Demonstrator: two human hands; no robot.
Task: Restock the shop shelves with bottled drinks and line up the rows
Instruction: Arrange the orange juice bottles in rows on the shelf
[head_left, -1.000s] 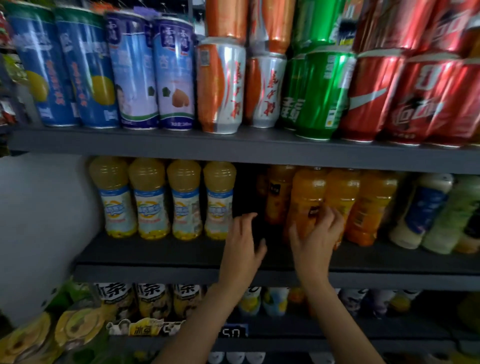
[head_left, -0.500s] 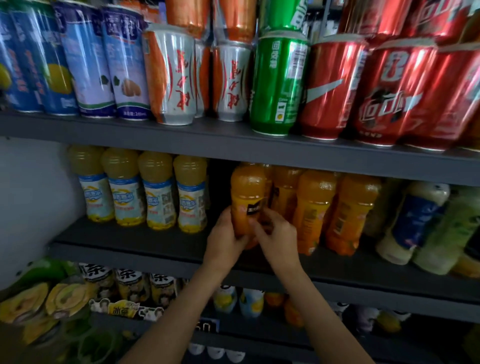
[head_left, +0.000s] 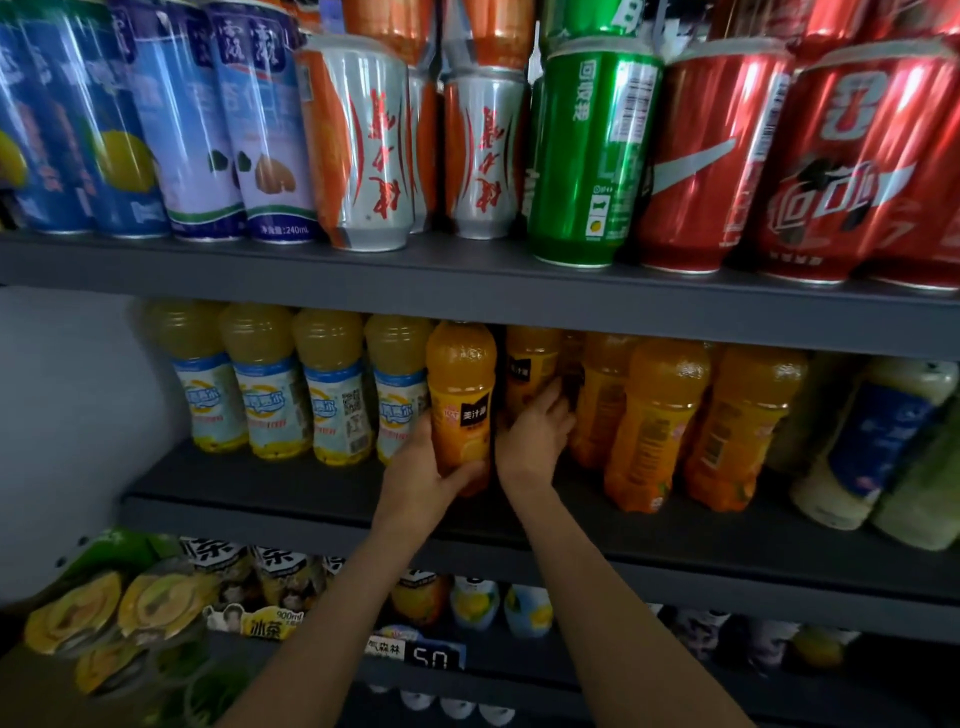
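On the middle shelf (head_left: 311, 483) my left hand (head_left: 423, 475) grips an orange juice bottle (head_left: 461, 395) with a black label, holding it upright at the shelf's front, just right of the row of pale yellow bottles (head_left: 291, 384). My right hand (head_left: 537, 434) reaches deeper into the shelf and its fingers curl on a second orange bottle (head_left: 530, 371) standing behind. More orange bottles (head_left: 660, 415) stand in a row to the right.
Cans in blue, silver-orange, green and red (head_left: 587, 150) fill the top shelf. White and pale green bottles (head_left: 872, 447) lie at the middle shelf's right end. The lower shelf holds tea bottles (head_left: 275, 571) and a price tag (head_left: 434, 659). A white wall (head_left: 67, 415) is on the left.
My left hand pulled the orange bottle out to the shelf front and leftward beside the yellow row. My right hand let go of it and reached back to another orange bottle.
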